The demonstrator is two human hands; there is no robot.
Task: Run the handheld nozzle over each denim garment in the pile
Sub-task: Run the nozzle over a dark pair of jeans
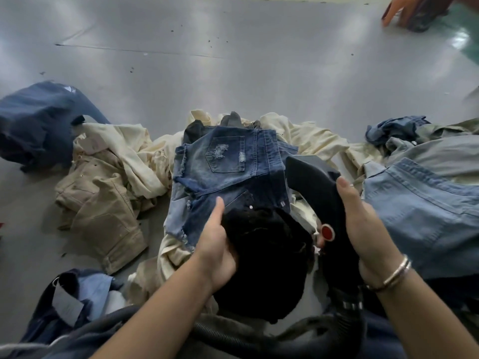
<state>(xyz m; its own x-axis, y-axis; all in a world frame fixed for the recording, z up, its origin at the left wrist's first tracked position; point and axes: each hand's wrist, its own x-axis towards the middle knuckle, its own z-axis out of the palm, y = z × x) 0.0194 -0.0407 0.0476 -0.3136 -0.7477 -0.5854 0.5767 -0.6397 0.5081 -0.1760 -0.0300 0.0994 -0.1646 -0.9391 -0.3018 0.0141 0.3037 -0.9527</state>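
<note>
The right hand (363, 224) was wrapped around the black handheld nozzle (315, 182), fingers curled along its body above a red button (327, 232). The nozzle mouth lay against the right edge of the blue denim shorts (223, 161), which sat on top of the central pile on the grey table (233, 47). The left hand (217, 244) gripped a black garment (269, 257) just below the shorts, thumb on top and fingers tucked underneath. A ribbed hose (228, 335) ran along the near edge. Cream garments (134, 151) lay beneath, a light blue denim piece (425, 216) to the right.
</note>
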